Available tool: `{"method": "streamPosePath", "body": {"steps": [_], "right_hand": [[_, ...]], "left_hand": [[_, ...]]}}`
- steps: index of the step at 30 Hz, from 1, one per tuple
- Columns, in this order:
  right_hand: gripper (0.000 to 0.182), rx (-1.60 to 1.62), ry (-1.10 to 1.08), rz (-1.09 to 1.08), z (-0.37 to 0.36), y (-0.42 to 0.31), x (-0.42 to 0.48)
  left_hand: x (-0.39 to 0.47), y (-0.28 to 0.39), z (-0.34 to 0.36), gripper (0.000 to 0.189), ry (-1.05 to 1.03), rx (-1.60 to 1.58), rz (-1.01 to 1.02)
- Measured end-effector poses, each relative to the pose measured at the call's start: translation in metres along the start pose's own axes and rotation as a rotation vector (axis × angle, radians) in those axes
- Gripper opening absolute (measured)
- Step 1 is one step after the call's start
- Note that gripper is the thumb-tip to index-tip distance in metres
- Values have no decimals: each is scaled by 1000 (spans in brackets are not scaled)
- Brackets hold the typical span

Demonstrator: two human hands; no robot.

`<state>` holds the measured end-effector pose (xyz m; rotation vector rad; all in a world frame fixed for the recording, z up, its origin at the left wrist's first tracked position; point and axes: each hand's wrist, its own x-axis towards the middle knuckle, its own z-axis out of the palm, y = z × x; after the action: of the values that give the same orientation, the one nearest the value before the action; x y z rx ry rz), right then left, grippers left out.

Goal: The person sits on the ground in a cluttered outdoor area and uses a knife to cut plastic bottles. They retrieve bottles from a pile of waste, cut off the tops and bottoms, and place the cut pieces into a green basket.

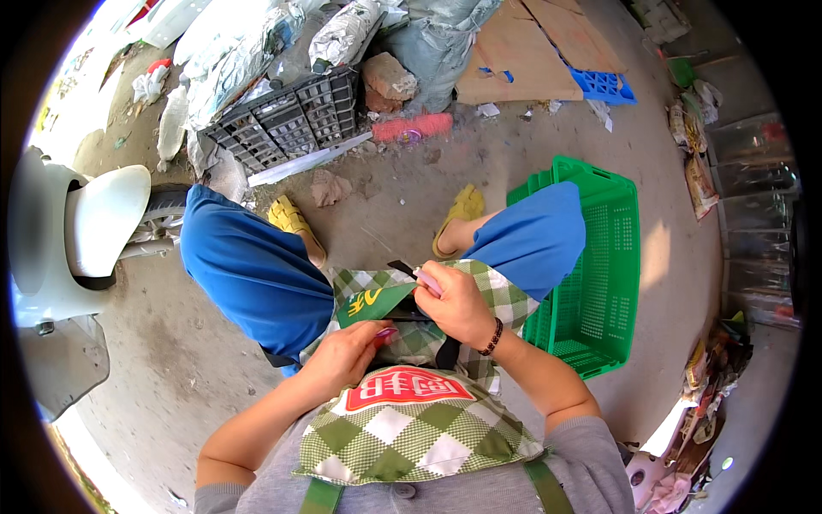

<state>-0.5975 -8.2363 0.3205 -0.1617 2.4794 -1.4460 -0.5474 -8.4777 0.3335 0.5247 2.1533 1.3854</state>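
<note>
Over the lap, my right hand (454,307) is curled around a lilac handle-like thing (429,283). A narrow black strip (402,268) sticks out just beyond it. My left hand (347,353) lies lower on the lap, its fingertips closed on a small pink-and-red thing (385,334) that they mostly hide. Between the hands is a green flap (376,304) with yellow writing, beside something dark. A green-and-white checked apron (411,443) with a red printed patch covers the chest, and its lower part spreads across the blue trousers (250,276).
Nested green plastic baskets (594,270) stand right of the knee. A white scooter (58,238) is at the left. Ahead are a black crate (289,119), filled sacks (437,45), a broken brick (388,76) and flattened cardboard (514,58). Clear containers (758,218) line the right side.
</note>
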Motion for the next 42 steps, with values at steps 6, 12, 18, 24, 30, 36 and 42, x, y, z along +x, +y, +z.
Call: {"method": "streamPosePath", "body": {"steps": [6,12,18,24,30,36,42], "right_hand": [[15,58,-32,-35,4,-13,-4],[17,71,-169,-23,14,-18,-2],[14,295,-198,67,-20,-21,51],[17,324,-54,-12,-53,-12,155],[18,370,-76,-114,-72,-26,233],[15,459,-2,32,-99,-9,250],[16,624,123,32,-121,12,243]], "left_hand": [[22,11,26,25,-19,699,27],[62,-49,57,15,-124,1236,100],[53,15,-18,32,-533,518,182],[119,-4,-192,25,205,227,-61],[299,-93,-266,26,747,538,-88],[393,-131,-257,49,932,794,-308],[402,-98,-280,37,923,716,-107]]}}
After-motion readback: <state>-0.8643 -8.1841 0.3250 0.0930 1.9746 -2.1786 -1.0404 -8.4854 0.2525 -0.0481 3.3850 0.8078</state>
